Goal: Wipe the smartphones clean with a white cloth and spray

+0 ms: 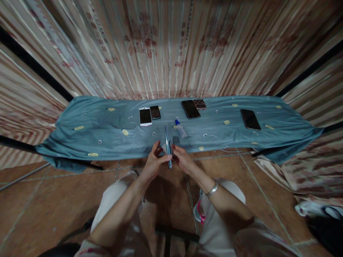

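A slim phone (168,148) stood edge-on between both hands, just before the desk (88,134). The left hand (153,164) pinched its left face with fingertips; the right hand (183,159) pressed against its right side.

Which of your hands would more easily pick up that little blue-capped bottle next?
Probably the right hand. The small bottle lies on the blue cloth just beyond it, right of the phone both hands hold edge-on; the left hand would have to cross over.
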Demonstrator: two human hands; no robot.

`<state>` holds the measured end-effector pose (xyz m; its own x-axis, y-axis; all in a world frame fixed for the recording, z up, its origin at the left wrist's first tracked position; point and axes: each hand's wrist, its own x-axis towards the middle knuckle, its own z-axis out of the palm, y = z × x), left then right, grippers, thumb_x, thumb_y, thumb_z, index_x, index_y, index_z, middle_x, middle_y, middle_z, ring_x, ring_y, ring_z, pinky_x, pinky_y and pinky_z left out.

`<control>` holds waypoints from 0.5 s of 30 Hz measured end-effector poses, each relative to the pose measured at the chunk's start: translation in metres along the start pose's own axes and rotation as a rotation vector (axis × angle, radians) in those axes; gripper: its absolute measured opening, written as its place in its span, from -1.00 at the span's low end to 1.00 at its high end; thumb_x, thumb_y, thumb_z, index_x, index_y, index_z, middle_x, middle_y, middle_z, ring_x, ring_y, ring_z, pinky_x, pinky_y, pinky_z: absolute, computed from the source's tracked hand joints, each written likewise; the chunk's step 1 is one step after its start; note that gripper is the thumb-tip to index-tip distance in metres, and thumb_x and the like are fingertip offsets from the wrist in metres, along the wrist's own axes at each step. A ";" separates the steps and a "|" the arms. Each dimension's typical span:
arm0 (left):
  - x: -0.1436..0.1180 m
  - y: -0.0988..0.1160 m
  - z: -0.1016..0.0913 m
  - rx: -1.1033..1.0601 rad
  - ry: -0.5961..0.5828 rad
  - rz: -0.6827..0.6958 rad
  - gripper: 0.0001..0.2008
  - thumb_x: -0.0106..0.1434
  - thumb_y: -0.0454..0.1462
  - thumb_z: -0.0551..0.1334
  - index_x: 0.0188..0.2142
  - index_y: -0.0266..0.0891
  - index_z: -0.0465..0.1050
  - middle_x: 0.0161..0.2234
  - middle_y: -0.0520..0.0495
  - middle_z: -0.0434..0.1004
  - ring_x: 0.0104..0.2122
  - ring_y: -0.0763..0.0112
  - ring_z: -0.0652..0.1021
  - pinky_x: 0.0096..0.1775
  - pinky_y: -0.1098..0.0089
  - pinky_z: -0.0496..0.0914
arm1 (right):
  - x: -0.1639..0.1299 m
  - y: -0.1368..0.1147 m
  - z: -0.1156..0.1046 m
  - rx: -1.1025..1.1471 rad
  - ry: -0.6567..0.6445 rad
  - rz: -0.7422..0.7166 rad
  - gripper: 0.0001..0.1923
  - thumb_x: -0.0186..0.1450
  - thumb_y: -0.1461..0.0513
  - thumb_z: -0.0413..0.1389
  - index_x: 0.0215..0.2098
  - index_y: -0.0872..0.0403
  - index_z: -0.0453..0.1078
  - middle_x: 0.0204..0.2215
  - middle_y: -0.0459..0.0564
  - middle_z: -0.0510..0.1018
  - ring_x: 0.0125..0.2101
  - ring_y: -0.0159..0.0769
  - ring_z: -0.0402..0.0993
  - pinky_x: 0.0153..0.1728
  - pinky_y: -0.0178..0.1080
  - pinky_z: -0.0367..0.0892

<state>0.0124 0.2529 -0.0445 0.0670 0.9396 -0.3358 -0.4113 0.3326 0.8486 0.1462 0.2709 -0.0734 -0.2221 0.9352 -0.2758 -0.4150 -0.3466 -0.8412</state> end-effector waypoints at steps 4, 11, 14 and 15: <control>-0.001 0.007 0.002 0.042 -0.008 -0.009 0.00 -0.21 -0.27 0.52 0.25 -0.23 0.21 0.15 -0.29 0.36 0.03 0.02 0.47 -0.10 0.15 0.48 | -0.004 0.005 0.004 -0.013 -0.029 0.006 -0.57 -0.01 -0.04 0.34 -0.24 -0.01 0.55 -0.30 -0.10 0.65 -0.18 -0.22 0.54 -0.12 -0.21 0.39; -0.001 -0.001 0.003 0.115 -0.019 0.043 0.17 -0.27 -0.31 0.54 0.32 -0.24 0.04 0.20 -0.32 0.32 0.16 0.04 0.37 0.14 0.14 0.30 | -0.012 -0.012 0.005 -0.076 -0.198 0.018 -0.55 0.02 -0.09 0.32 -0.26 0.04 0.56 -0.28 -0.06 0.65 -0.14 -0.20 0.54 -0.03 -0.20 0.36; -0.001 -0.004 0.003 0.138 -0.045 0.045 0.21 -0.29 -0.33 0.55 0.33 -0.20 0.01 0.22 -0.33 0.28 0.14 0.00 0.39 0.09 0.12 0.35 | -0.015 -0.019 0.005 -0.096 -0.223 0.043 -0.57 0.02 0.00 0.34 -0.19 0.04 0.56 -0.26 -0.05 0.65 -0.13 -0.20 0.54 -0.04 -0.20 0.37; -0.001 -0.004 0.003 0.143 -0.052 0.049 0.22 -0.30 -0.34 0.55 0.34 -0.18 0.01 0.23 -0.33 0.27 0.15 -0.01 0.39 0.08 0.11 0.36 | -0.015 -0.020 0.005 -0.097 -0.219 0.048 -0.57 0.02 0.03 0.35 -0.18 0.04 0.56 -0.26 -0.05 0.66 -0.13 -0.20 0.54 -0.05 -0.20 0.38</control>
<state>0.0165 0.2508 -0.0464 0.0989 0.9566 -0.2742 -0.2819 0.2912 0.9142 0.1533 0.2635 -0.0499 -0.4298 0.8763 -0.2176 -0.3151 -0.3714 -0.8734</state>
